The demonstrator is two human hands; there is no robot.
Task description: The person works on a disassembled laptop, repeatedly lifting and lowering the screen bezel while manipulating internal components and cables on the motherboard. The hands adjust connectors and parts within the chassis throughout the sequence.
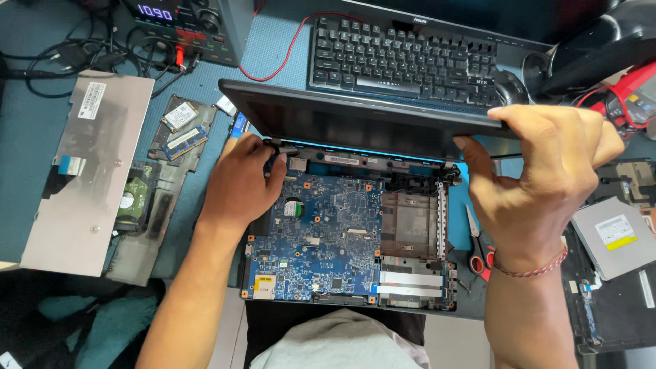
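Note:
A disassembled laptop base with a bare blue motherboard [328,232] lies in front of me. Its dark screen lid [355,123] stands raised over the rear edge. My left hand [239,181] rests at the base's rear left corner, fingertips on the left hinge [280,145]. My right hand [540,178] grips the lid's right end, thumb under it and fingers over the top. A red thread bracelet sits on that wrist.
A removed keyboard panel [89,171] lies face down at left, beside a hard drive [130,201] and memory sticks [183,133]. A black keyboard [403,61] sits behind the lid. Red-handled scissors [476,253] and an optical drive [611,236] lie at right. A bench power supply [184,24] stands at back left.

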